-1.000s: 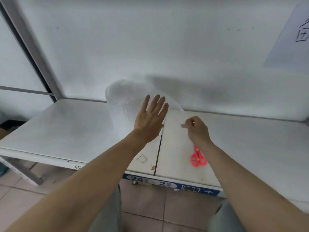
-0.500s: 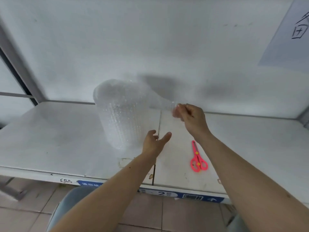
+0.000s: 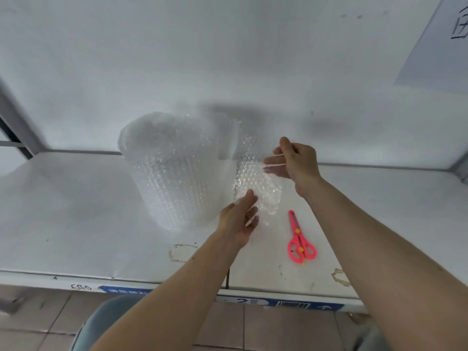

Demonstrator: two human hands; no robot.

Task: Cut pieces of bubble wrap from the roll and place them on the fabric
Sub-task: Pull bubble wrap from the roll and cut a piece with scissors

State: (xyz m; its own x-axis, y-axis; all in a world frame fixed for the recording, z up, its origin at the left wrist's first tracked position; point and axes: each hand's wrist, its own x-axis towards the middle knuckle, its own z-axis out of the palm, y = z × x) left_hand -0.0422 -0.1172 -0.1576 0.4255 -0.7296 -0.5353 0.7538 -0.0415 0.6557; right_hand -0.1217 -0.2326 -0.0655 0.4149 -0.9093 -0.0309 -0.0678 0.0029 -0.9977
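A clear bubble wrap roll point(image 3: 174, 171) stands upright on the white table point(image 3: 76, 211), left of centre. Its loose end point(image 3: 255, 178) is pulled out to the right. My right hand point(image 3: 296, 160) pinches the upper edge of that loose sheet. Lower down, my left hand point(image 3: 240, 221) touches the sheet's bottom edge with its fingers partly spread; whether it grips the sheet is unclear. Pink scissors point(image 3: 300, 240) lie closed on the table, right of my left hand. No fabric is in view.
A white wall point(image 3: 228, 59) rises directly behind the table. A paper sheet point(image 3: 438, 39) hangs on it at the upper right. The table's front edge carries a blue label strip point(image 3: 291, 304), with tiled floor point(image 3: 253, 330) below.
The right hand has drawn more wrap out from the roll to the right. The left hand has risen from the table near the roll's base to the sheet's lower edge.
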